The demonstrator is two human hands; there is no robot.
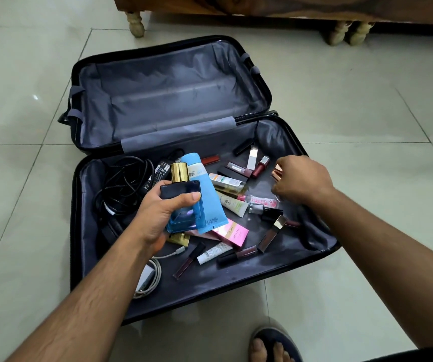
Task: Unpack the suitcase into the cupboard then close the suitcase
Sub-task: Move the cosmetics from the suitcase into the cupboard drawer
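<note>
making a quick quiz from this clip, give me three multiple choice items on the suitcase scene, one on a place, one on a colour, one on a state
1. Where do the black cables lie?
A. left part of the near half
B. far half
C. on the floor

2. What colour is the cap of the perfume bottle?
A. silver
B. gold
C. red

3. What state is the suitcase in?
A. zipped shut
B. half shut
C. open flat

Answers: 1 A, the cables are coiled by the near half's left wall. 2 B, the cap above the left hand is gold. 3 C, both halves lie open on the floor.
</note>
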